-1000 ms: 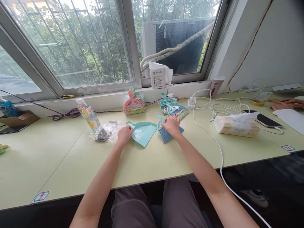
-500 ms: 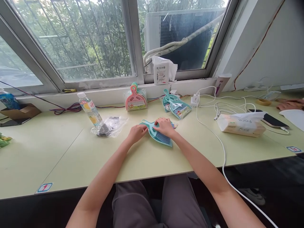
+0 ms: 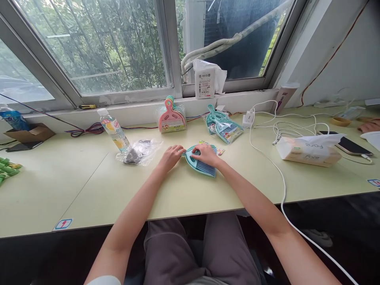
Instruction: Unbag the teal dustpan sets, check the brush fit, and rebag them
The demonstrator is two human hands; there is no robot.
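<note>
A teal dustpan (image 3: pixel 192 164) with a small brush (image 3: pixel 207 169) nested in it lies on the table in front of me, its handle toward the left. My left hand (image 3: pixel 172 157) pinches the handle end, fingers closed around it. From above, my right hand (image 3: pixel 205 154) grips the brush near its handle, thumb and fingers curled; the exact contact is partly hidden. A colourful printed card (image 3: pixel 220 151) sticks out behind the right hand. Farther back lie teal dustpan sets (image 3: pixel 227 128) in clear wrap, and pink wrapped sets (image 3: pixel 172 120) lean against the wall.
To the left are a leaning drink bottle (image 3: pixel 113 130) and crumpled clear plastic (image 3: pixel 145 150). A tissue pack (image 3: pixel 308 150), white cables (image 3: pixel 268 164) and a phone (image 3: pixel 346 144) lie to the right. Another person's hand (image 3: pixel 369 126) rests at the far right edge.
The view has shifted slightly. The dustpan's handle has turned a little and my left hand now covers its end. More of the printed card shows behind my right hand.
</note>
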